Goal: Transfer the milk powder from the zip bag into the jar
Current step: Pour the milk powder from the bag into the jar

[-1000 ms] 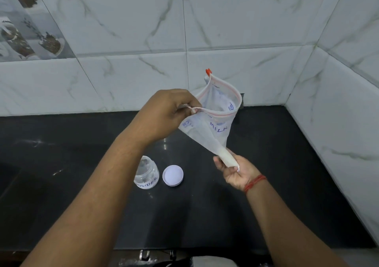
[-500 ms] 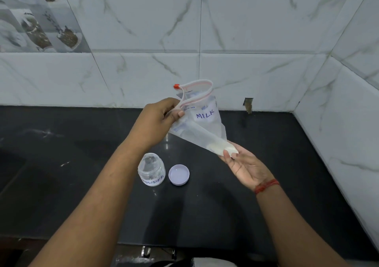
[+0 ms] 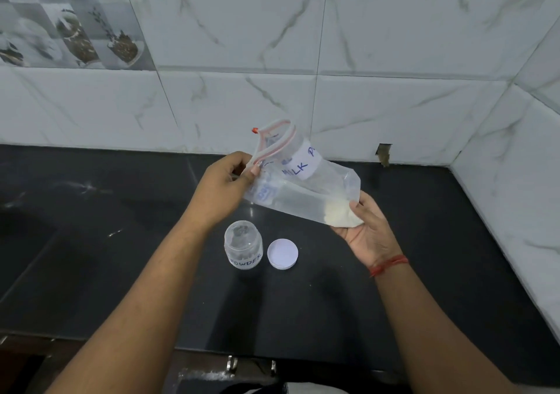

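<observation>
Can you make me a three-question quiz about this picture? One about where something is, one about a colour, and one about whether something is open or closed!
1. Where is the lid?
A. On the jar
B. On the counter beside the jar
C. In a hand

2. What colour is the thread on the right wrist?
A. Red
B. Green
C. Blue

3. The zip bag is:
A. Zipped shut
B. Open at its mouth
C. Lying flat on the counter

Answers: B, the lid lies right of the jar. A, the thread is red. B, the left hand holds the bag's mouth apart.
</observation>
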